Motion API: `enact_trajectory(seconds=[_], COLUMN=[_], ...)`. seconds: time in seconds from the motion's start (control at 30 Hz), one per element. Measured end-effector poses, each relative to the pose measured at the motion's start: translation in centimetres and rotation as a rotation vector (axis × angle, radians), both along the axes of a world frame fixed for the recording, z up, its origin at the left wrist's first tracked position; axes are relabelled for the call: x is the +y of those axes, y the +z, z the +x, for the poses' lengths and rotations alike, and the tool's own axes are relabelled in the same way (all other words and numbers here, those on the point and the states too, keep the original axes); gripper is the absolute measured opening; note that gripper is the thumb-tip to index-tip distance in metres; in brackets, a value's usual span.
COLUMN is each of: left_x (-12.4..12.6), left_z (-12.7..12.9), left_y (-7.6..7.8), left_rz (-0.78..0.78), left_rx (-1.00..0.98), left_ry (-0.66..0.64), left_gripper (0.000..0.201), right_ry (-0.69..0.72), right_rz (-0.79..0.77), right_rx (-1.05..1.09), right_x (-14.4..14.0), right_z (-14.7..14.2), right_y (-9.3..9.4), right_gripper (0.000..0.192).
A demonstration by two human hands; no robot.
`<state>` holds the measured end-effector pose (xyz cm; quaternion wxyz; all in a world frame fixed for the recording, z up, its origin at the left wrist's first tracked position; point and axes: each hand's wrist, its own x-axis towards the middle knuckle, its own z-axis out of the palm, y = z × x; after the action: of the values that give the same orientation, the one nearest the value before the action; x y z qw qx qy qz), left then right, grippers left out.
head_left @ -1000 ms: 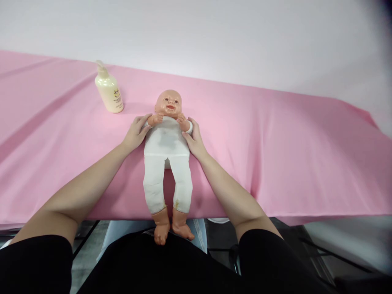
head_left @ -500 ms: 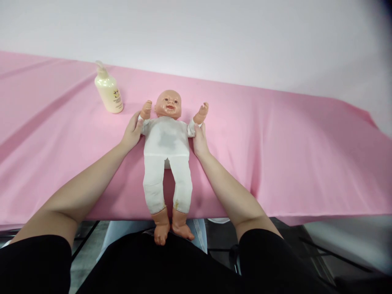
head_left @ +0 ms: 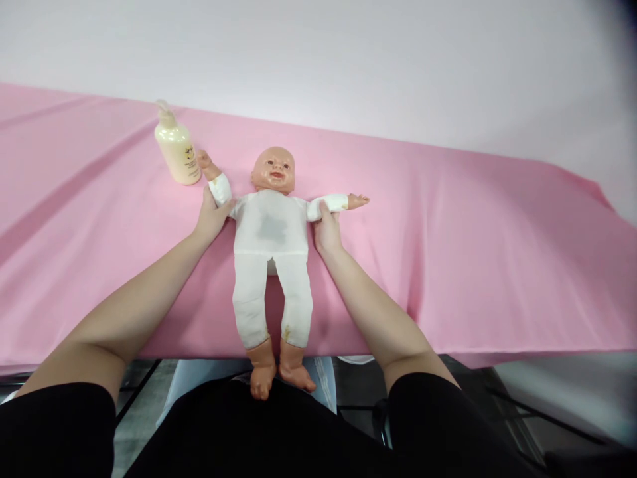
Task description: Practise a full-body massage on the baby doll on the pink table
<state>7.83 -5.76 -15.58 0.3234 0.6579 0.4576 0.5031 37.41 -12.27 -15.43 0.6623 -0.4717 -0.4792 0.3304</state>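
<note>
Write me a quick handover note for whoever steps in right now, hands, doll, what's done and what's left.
Left hand: gripping the doll's sleeved arm, which is spread out toward the lotion bottle.
Right hand: gripping the doll's other arm, stretched out sideways.
Doll: on its back on the pink cloth, feet past the near edge.
Done: both arms spread.
Left: bottle untouched; both hands yet to let go.

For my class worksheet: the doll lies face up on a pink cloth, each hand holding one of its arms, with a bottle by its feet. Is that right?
Not quite. The bottle stands by the doll's raised hand near its head, not its feet, as the head view shows. The left hand and right hand each hold an arm on the cloth.
</note>
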Motion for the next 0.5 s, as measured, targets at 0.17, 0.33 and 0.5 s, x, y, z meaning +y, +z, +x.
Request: enact_trajectory(seconds=[0.17, 0.33, 0.5], left_x=[-0.3, -0.4, -0.6], left_z=[-0.1, -0.1, 0.2], left_y=[0.5, 0.6, 0.6], left_rz=[0.000, 0.040, 0.137], left_rx=[-0.037, -0.022, 0.013], left_ry=[-0.015, -0.015, -0.075], left_gripper=[0.070, 0.066, 0.062], right_ry=[-0.083, -0.148, -0.200], right_rz=[-0.004, -0.004, 0.054], right_rx=[0.226, 0.017, -0.228], right_x=[-0.5, -0.2, -0.2], right_z=[-0.2, 0.5, 0.8], right_y=[-0.1, -0.8, -0.8], right_gripper=[0.051, 0.047, 0.058])
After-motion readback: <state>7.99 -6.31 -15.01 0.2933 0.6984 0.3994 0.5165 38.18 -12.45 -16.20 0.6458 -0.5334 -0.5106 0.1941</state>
